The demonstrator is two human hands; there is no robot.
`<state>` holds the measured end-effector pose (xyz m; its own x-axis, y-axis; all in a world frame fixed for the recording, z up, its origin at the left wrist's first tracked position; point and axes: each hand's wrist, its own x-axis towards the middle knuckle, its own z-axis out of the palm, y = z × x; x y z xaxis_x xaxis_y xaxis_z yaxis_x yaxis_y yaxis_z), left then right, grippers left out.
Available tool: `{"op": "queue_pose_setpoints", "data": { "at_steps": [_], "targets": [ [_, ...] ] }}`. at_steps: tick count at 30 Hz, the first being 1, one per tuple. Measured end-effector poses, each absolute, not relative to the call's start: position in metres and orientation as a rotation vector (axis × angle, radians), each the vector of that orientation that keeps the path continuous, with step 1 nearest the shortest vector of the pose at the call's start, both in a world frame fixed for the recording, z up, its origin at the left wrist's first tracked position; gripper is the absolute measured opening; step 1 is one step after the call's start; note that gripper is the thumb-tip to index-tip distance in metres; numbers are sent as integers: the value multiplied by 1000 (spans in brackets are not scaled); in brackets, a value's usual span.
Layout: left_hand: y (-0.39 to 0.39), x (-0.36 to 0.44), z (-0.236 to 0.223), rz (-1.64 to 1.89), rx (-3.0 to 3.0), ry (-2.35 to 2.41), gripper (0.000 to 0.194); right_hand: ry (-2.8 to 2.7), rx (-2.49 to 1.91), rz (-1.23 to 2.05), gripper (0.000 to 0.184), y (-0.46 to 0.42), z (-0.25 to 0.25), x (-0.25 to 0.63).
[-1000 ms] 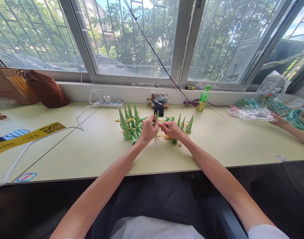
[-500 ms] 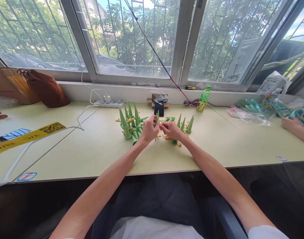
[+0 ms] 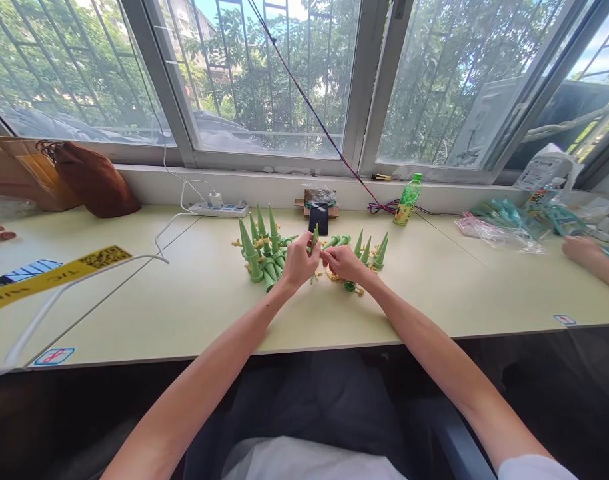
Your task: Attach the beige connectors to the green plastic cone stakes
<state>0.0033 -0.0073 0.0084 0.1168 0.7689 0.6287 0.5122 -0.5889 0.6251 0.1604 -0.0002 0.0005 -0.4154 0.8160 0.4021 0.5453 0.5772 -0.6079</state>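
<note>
1. Head view: I have the left hand [image 3: 300, 261] pinching a green spike [image 3: 316, 231] tip-up, centre table, presumably for steadiness.
2. Right hand [image 3: 345, 261] just beside it; I cannot tell what its fingers grip.
3. Left: green cones [image 3: 251, 250] upright, broad-end down, likely for stability.

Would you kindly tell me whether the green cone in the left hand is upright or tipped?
The cone is upright: its narrow tip points up from the left hand.
</note>
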Motion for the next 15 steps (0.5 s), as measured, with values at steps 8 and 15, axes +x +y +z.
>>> {"op": "queue_pose_setpoints", "data": {
  "at_steps": [8, 15],
  "targets": [
    [-4, 1, 6, 1523, 2134, 1348, 18, -2127, -1074, 388, 42, 3, -4, 160],
    [-4, 1, 6, 1505, 2139, 1318, 16, -2153, -1034, 445, 43, 6, -6, 161]
  ]
}}
